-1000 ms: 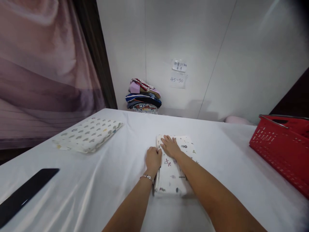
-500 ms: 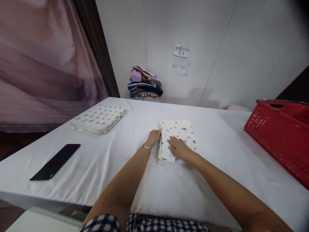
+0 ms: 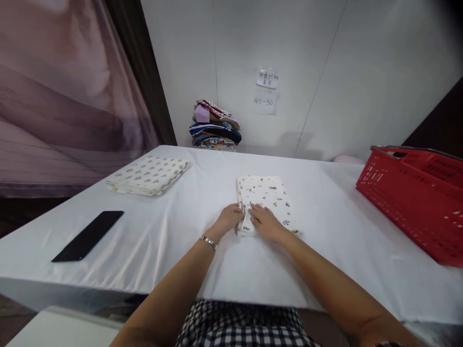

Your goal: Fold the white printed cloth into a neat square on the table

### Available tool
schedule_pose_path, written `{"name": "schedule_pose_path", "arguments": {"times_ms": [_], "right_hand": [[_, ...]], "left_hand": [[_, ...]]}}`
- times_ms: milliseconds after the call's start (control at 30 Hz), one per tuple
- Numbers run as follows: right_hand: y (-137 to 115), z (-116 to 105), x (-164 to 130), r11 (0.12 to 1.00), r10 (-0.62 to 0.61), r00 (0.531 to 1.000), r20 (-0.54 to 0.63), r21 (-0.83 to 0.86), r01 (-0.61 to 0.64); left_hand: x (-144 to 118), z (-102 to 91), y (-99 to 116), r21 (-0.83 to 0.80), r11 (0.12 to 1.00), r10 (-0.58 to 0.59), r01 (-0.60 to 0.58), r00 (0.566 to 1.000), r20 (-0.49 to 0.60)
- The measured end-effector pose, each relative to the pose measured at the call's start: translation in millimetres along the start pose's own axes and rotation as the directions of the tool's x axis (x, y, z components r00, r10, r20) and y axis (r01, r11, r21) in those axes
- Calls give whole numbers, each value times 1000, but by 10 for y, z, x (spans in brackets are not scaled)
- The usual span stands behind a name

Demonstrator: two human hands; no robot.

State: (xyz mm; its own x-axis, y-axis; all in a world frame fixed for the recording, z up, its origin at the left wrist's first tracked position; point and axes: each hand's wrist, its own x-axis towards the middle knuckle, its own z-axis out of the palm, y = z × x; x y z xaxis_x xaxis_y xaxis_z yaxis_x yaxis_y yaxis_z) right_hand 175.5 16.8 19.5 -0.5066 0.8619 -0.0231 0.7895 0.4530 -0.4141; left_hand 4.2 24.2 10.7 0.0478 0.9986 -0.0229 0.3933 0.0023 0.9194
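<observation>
A white folded cloth [image 3: 264, 188] with small printed figures lies in front of me on the white-covered table [image 3: 202, 202]. Its left edge shows stacked layers. My left hand [image 3: 231, 218], a bracelet at the wrist, has that edge between thumb and fingers near the closer corner. Flat on top of the cloth rests my right hand [image 3: 266, 222], fingers spread and slightly bent. Over to the left is a second folded cloth [image 3: 150, 174], white with a grey-green pattern, touched by neither hand.
A black phone-like slab [image 3: 88, 236] lies at the table's left front. On the right stands a red plastic basket [image 3: 408, 202] with a metal handle. Piled folded fabrics [image 3: 216, 126] sit by the back wall, beside taped paper notes [image 3: 265, 91]. A pink curtain [image 3: 68, 96] hangs at left.
My left hand has slid along the cloth's left edge toward me. My right hand stays flat on top, slightly nearer the left edge. The camera view has shifted a little.
</observation>
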Motion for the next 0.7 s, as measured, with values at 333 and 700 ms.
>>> {"name": "schedule_pose_path", "arguments": {"times_ms": [333,700], "right_hand": [[-114,132,-51,1000,-17,992,-123,-28,13],[-42,279,-96,996,-82,939,-334,-4,86]], "left_hand": [[-127,-5,-31,108,994,-14,27,992,-124],[-288,-52,-4,52,998,24,-23,1000,-5]]}}
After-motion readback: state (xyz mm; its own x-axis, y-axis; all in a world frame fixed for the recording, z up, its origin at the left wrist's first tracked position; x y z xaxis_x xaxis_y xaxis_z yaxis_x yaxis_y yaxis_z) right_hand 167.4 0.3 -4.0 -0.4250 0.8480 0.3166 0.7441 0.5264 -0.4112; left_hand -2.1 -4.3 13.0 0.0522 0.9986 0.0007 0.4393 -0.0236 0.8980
